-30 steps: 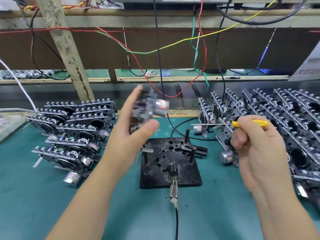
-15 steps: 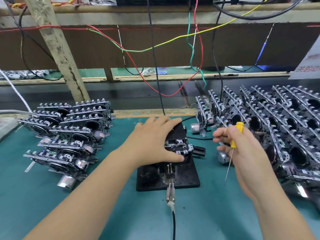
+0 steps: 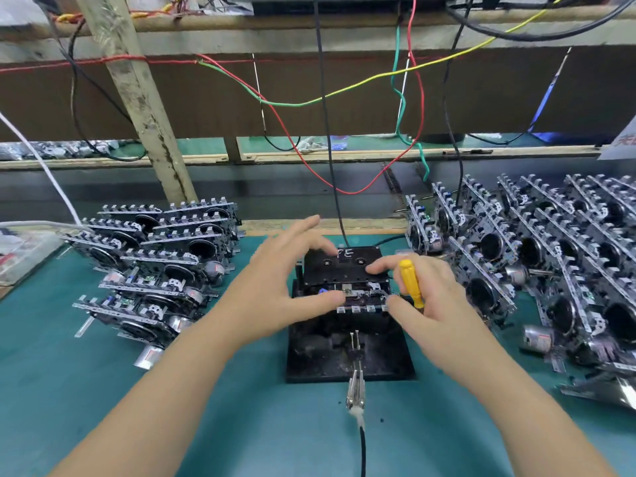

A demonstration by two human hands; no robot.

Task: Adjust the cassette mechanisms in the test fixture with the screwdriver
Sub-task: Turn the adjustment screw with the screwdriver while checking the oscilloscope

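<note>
A cassette mechanism sits on the black test fixture at the table's centre, with a black cassette lying on top of it. My left hand touches the cassette's far left corner with its fingers and the mechanism's front with its thumb. My right hand holds the yellow-handled screwdriver tucked in its curled fingers, handle up, while its index finger and thumb touch the cassette's right side and the mechanism's front. The screwdriver's shaft is hidden.
Stacked cassette mechanisms lie at the left and many more mechanisms stand in rows at the right. A clip on a black cable reaches the fixture's front. Coloured wires hang from the shelf behind.
The mechanism went from my raised left hand down onto the fixture. A black cassette now lies on it. My right hand moved in from the right, and both hands touch the cassette.
</note>
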